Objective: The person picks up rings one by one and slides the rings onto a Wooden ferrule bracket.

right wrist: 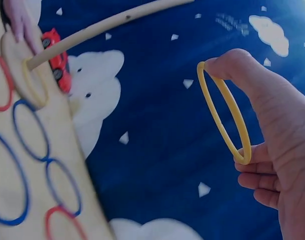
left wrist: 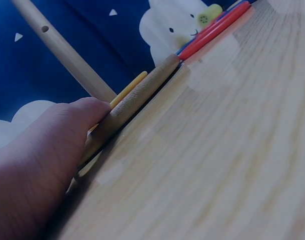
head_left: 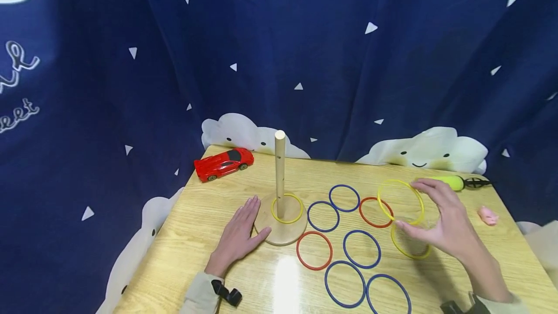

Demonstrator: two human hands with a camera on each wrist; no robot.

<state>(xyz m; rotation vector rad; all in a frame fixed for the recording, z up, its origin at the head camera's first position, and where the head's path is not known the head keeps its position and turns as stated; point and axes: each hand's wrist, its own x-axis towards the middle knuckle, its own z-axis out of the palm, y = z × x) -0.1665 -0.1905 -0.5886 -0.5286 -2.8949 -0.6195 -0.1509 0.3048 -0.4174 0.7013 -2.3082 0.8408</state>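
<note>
A wooden peg (head_left: 280, 168) stands on a round base (head_left: 279, 234) with one yellow ring (head_left: 286, 208) around it. My left hand (head_left: 244, 227) lies flat on the table, fingers straight, its thumb (left wrist: 67, 135) against the base edge (left wrist: 137, 100). My right hand (head_left: 409, 206) holds a second yellow ring (head_left: 400, 201) tilted above the table, pinched between thumb and fingers; the right wrist view shows this ring (right wrist: 225, 115) in the hand (right wrist: 272, 150). A third yellow ring (head_left: 410, 247) lies below it. Several blue rings (head_left: 362, 248) and two red rings (head_left: 314, 250) lie flat between the hands.
A red toy car (head_left: 223, 163) sits at the table's back left corner. A yellow-green tool (head_left: 451, 181) with a black cable and a small pink figure (head_left: 487, 215) lie at the right edge. A dark blue curtain (head_left: 305, 52) hangs close behind the wooden table (head_left: 196, 217).
</note>
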